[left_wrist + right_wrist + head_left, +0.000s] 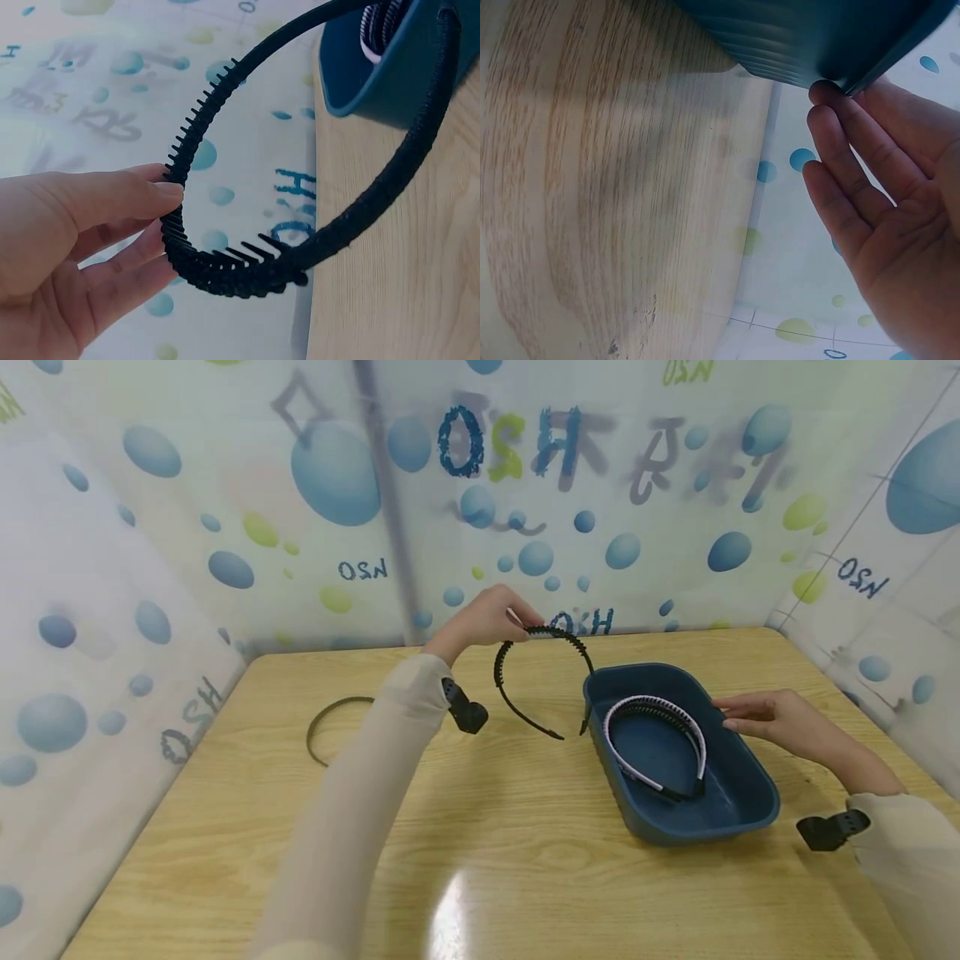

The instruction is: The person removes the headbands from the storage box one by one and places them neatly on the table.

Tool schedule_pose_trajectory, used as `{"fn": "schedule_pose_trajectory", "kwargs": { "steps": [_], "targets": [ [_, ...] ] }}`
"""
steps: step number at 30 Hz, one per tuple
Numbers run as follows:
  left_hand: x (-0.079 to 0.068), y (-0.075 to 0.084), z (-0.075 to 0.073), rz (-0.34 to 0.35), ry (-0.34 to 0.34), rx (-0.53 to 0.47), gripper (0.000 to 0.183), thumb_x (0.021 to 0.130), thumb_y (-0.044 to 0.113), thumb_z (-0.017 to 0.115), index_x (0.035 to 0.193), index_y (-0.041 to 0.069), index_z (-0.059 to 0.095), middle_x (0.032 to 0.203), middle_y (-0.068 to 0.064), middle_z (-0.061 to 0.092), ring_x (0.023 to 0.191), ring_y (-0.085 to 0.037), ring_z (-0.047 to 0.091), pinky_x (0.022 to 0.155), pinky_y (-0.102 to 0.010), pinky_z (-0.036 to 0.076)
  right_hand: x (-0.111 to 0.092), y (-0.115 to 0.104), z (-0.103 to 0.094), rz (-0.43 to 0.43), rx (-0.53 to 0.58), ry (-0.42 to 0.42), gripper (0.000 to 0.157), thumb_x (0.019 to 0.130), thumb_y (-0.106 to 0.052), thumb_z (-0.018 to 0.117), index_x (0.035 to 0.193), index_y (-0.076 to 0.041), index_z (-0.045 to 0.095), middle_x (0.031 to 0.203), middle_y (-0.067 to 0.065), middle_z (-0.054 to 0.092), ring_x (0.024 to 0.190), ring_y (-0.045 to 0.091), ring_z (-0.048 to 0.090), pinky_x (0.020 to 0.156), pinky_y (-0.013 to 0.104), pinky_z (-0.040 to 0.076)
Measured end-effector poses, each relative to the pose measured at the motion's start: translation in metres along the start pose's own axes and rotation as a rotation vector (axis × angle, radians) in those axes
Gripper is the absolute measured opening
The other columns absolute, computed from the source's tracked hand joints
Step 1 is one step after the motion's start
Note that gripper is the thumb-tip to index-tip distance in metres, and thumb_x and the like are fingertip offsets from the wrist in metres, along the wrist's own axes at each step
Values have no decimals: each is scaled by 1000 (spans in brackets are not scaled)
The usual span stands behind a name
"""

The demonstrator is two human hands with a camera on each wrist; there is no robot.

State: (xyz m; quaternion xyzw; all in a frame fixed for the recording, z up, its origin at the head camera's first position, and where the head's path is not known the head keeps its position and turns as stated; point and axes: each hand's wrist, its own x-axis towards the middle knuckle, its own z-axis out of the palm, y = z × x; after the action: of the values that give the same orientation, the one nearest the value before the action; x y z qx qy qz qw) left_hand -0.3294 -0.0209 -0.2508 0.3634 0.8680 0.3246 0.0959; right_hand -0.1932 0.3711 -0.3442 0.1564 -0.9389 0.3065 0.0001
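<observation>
My left hand (495, 617) pinches a black headband (375, 202) between thumb and fingers, near the top of its arch. Small comb teeth line part of the band, and its two ends hang down beside the left rim of a blue plastic bin (667, 837). Inside the bin lie a white-edged headband (702, 747) and a black toothed one (678, 718), overlapping each other. At the bin's right side, my right hand (798, 727) pinches the rim; in the right wrist view the fingertips (826, 94) meet the outer wall while the thumb is largely hidden.
A thin dark headband (313, 727) lies on the wooden table (525, 877) at the left, partly covered by my left sleeve. Behind the table hangs a white sheet (487, 552) with blue and green dots, which also runs along both sides.
</observation>
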Motion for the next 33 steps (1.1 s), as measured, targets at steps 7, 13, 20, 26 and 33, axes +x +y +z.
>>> {"fn": "schedule_pose_trajectory", "kwargs": {
  "steps": [7,13,20,26,33],
  "targets": [
    [-15,-16,-9,-45,-5,-11,29,84,-4,59,112,-1,65,114,-15,61,100,-24,59,82,-30,49,0,-1,-1,7,14,-8,37,89,-8,60,121,9,55,107,27,60,82,-7,57,65,19,50],
    [-25,-29,-15,-55,-10,-8,29,83,-6,59,111,-4,64,113,-17,61,100,-27,59,82,-33,50,0,-2,-1,17,18,-17,38,90,-11,59,122,8,55,108,27,60,83,-7,56,68,27,53],
    [-38,-44,-14,-110,-16,0,30,83,-6,59,113,-3,63,116,-16,60,102,-28,58,83,-34,49,0,-1,-1,-14,22,-8,36,89,-8,60,120,10,55,106,28,61,81,-7,57,65,20,50],
    [-46,-59,-12,-110,-33,18,28,83,-7,59,110,-4,65,115,-17,60,103,-29,58,84,-35,49,0,0,0,-25,19,-3,36,88,-7,60,119,11,56,106,28,61,82,-7,56,65,19,50],
    [-55,-77,-12,-103,-36,33,28,83,-10,59,111,-7,63,112,-19,61,102,-32,58,83,-36,50,-1,1,0,-14,18,-3,36,88,-7,60,120,10,55,106,27,61,82,-8,56,65,18,50]
  ]
}}
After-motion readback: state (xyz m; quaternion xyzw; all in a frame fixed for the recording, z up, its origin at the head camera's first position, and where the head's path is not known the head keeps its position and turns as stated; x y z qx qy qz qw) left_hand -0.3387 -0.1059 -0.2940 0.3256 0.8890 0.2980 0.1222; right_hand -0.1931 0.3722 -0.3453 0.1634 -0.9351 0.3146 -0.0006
